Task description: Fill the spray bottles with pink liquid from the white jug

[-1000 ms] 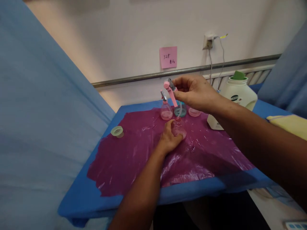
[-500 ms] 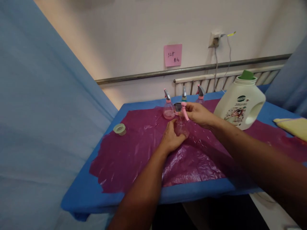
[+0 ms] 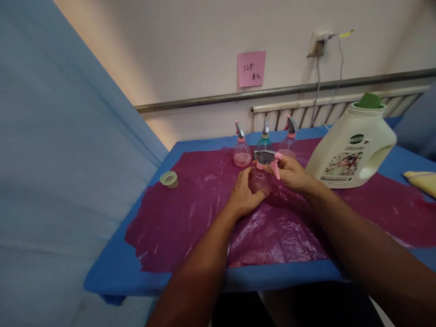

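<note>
My left hand (image 3: 245, 194) is wrapped round the clear body of a spray bottle (image 3: 259, 182) standing on the purple plastic sheet (image 3: 194, 213). With my right hand (image 3: 289, 172) I grip the grey and pink spray head (image 3: 267, 158) at the bottle's neck. The head sits on the neck; whether it is screwed tight I cannot tell. Just behind stand three more spray bottles: one with pink liquid (image 3: 242, 156), a teal one (image 3: 265, 143) and a clear one with a pink collar (image 3: 288, 144).
A large cream detergent jug (image 3: 350, 145), its neck topped with green, stands at the right. At the left lies a pale green cap (image 3: 169, 179). A yellow cloth (image 3: 422, 181) is at the right edge. Blue curtain (image 3: 68, 150) hangs on the left; a metal rail (image 3: 211, 99) runs behind.
The spray head has come down from above onto the bottle's neck and turned, its trigger now pointing right. My left hand stays round the bottle. The view has shifted slightly.
</note>
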The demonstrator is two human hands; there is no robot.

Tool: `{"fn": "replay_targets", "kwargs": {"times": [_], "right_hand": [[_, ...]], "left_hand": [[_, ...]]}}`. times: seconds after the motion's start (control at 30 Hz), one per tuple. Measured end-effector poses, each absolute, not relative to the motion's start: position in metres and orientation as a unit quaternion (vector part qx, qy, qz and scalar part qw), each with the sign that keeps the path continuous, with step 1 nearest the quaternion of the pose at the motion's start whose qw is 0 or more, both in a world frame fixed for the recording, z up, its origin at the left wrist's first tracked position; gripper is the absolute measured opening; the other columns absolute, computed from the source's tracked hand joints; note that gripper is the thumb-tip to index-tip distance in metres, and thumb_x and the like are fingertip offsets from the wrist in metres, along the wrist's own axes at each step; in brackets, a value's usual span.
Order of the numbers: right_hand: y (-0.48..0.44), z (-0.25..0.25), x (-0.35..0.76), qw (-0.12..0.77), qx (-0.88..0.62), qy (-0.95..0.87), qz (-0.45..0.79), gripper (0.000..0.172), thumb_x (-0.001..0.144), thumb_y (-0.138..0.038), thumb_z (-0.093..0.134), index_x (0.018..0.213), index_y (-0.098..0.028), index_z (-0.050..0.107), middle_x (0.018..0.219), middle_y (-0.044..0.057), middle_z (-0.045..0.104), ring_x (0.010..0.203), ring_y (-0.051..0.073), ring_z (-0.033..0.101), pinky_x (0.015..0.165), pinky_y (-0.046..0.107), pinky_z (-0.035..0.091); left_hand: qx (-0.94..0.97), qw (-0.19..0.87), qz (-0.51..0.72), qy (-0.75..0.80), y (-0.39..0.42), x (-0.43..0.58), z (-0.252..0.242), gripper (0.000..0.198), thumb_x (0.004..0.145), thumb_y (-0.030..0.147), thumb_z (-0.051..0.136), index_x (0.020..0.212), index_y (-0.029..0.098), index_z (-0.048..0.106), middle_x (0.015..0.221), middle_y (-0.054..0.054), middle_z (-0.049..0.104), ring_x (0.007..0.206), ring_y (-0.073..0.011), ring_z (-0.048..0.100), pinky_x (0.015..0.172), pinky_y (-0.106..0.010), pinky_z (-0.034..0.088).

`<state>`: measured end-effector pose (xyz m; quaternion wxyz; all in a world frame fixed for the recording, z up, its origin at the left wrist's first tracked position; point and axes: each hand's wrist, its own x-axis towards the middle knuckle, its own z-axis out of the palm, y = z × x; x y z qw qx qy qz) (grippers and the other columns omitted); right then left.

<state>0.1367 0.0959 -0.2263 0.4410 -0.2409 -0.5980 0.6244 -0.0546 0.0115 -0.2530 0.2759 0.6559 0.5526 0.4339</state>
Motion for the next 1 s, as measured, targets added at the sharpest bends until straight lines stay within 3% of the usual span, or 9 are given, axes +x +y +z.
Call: {"fn": "replay_targets", "kwargs": {"times": [0.23,0.43,0.6,0.73,1.0], "right_hand": [[0.088,-0.215,0.137,0.449,-0.234,-0.638,0.580,0.047,0.075,-0.056,0.106,0.106,-0.029,0.084,0.107,0.003,0.084,0.099,0.025,0.078,0.092,0.043,0.067],[0.084,-0.223,0.128,0.508,-0.263,-0.607,0.552,0.052,0.072,-0.056,0.108,0.105,-0.027,0.080,0.104,0.003,0.083,0.100,0.024,0.077,0.104,0.046,0.064],[0.082,-0.235,0.115,0.571,-0.296,-0.550,0.532,0.060,0.065,-0.055,0.111,0.100,-0.028,0.070,0.094,-0.002,0.075,0.089,0.019,0.071,0.096,0.041,0.061],[0.077,-0.237,0.106,0.580,-0.311,-0.533,0.532,0.063,0.066,-0.054,0.109,0.102,-0.028,0.064,0.092,-0.003,0.071,0.087,0.019,0.069,0.089,0.037,0.060],[0.074,-0.244,0.097,0.593,-0.273,-0.520,0.552,0.062,0.068,-0.054,0.109,0.105,-0.028,0.066,0.105,0.001,0.080,0.100,0.022,0.075,0.101,0.041,0.061]], "left_hand": [[0.664,0.268,0.446,0.537,0.010,-0.053,-0.252,0.080,0.088,0.027,0.088,0.160,0.026,0.054,0.166,-0.015,0.066,0.154,-0.0361,0.065,0.133,-0.057,0.051],[0.657,0.247,0.443,0.557,0.011,-0.051,-0.254,0.080,0.087,0.035,0.093,0.157,0.024,0.058,0.160,-0.017,0.067,0.148,-0.0379,0.067,0.129,-0.059,0.053],[0.683,0.229,0.436,0.539,0.015,-0.049,-0.252,0.079,0.085,0.022,0.090,0.159,0.030,0.062,0.158,-0.011,0.069,0.148,-0.0342,0.067,0.128,-0.053,0.055],[0.692,0.209,0.446,0.527,0.015,-0.049,-0.252,0.089,0.087,0.028,0.093,0.167,0.027,0.055,0.165,-0.014,0.064,0.157,-0.0363,0.060,0.134,-0.054,0.051],[0.728,0.184,0.493,0.439,0.023,-0.056,-0.276,0.095,0.096,0.035,0.090,0.176,0.031,0.041,0.174,-0.016,0.055,0.163,-0.0375,0.056,0.137,-0.062,0.047]]}}
